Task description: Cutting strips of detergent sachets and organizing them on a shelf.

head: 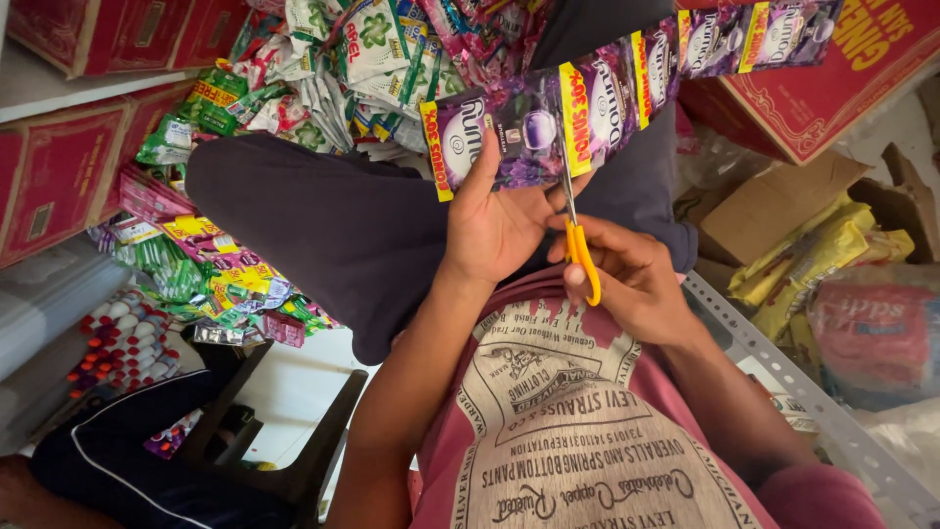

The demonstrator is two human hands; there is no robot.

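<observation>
My left hand [494, 220] pinches the end sachet of a long strip of purple sachets [607, 98] with yellow seams. The strip runs up and to the right across the top of the view. My right hand [632, 274] grips orange-handled scissors [578, 240], whose blades point up at the yellow seam beside the end sachet. Both hands work above my lap in dark trousers [333, 225].
Heaps of green and white sachets [343, 59] and mixed coloured packets [215, 269] lie on the left and top. Red cartons [59, 171] stand at the left, another red box [842, 69] top right. Yellow packs [813, 264] and a perforated metal rail [783, 372] sit on the right.
</observation>
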